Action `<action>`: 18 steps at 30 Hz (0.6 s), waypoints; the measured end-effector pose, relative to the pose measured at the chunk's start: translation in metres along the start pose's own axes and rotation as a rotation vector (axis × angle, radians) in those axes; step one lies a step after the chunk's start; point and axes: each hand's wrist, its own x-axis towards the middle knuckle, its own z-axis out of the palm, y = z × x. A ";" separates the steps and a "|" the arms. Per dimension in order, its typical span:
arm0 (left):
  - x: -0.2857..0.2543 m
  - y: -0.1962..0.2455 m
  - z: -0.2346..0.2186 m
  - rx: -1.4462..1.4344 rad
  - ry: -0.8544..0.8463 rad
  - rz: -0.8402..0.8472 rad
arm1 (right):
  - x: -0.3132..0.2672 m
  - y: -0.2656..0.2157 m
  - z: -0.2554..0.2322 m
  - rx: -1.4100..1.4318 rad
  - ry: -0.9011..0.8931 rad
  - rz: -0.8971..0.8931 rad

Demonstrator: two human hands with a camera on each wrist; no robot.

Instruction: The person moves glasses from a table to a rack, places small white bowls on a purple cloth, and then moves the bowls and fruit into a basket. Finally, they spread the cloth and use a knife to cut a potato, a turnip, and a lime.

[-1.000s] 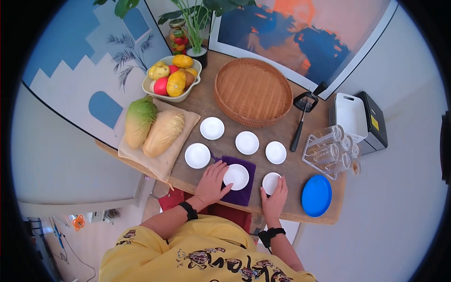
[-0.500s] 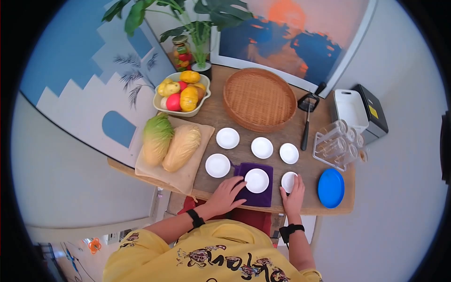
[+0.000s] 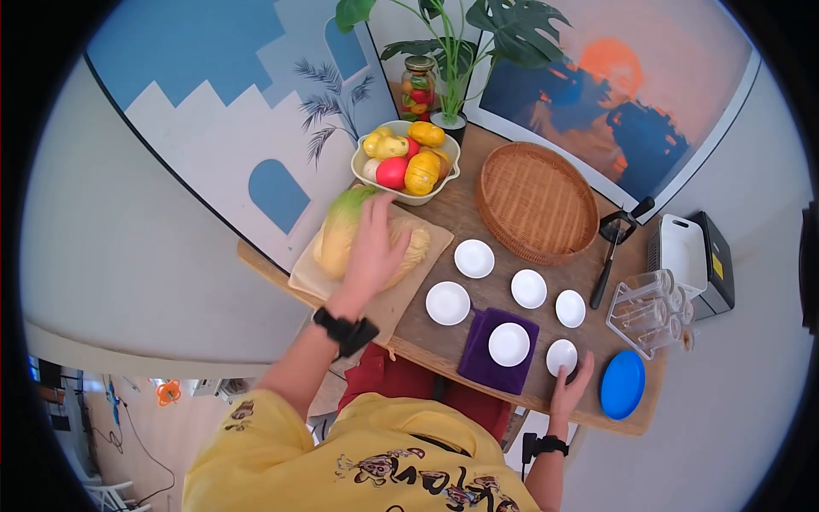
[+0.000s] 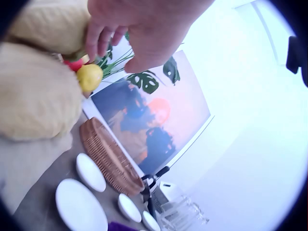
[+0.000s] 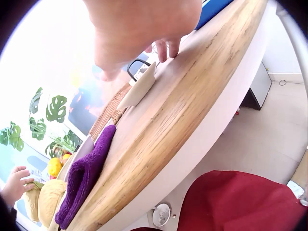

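Note:
In the head view my left hand (image 3: 374, 247) hovers over two napa cabbages, its fingers spread and holding nothing. One cabbage (image 3: 337, 239) has a green top; the other (image 3: 416, 249) is pale and partly hidden behind the hand. Both lie on a beige cloth (image 3: 394, 311). My right hand (image 3: 570, 392) is at the near rim of a small white bowl (image 3: 560, 353), thumb and fingers apart; the right wrist view shows fingertips (image 5: 173, 48) down by the table. A larger white bowl (image 3: 509, 345) sits on a folded purple towel (image 3: 478, 352) between the hands.
Several more white bowls (image 3: 448, 304) stand in the middle. Behind them are a round wicker tray (image 3: 537, 205) and a basin (image 3: 414, 200) of produce. A peeler-like black-handled tool (image 3: 602, 282), a rack of glasses (image 3: 648, 311) and a blue plate (image 3: 623, 386) are at right.
My left hand has left the side of the bowl on the purple towel and moved left and up over the cabbages. The right hand stays by the small bowl. The head view has shifted.

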 end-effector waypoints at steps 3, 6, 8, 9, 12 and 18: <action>0.052 0.010 0.016 0.153 -0.020 0.057 | -0.007 0.018 0.002 0.102 0.222 0.253; 0.089 0.008 0.037 0.374 0.001 0.138 | -0.013 0.031 0.006 -0.075 0.236 0.281; 0.109 -0.009 0.054 0.461 -0.033 0.081 | -0.014 0.030 0.009 -0.098 0.257 0.266; 0.115 -0.017 0.061 0.553 -0.051 0.019 | -0.013 0.028 0.009 -0.213 0.236 0.209; 0.123 -0.030 0.071 0.661 -0.174 -0.083 | -0.010 0.022 0.008 -0.325 0.226 0.158; 0.127 -0.043 0.078 0.794 -0.161 0.009 | -0.010 0.021 0.008 -0.258 0.248 0.192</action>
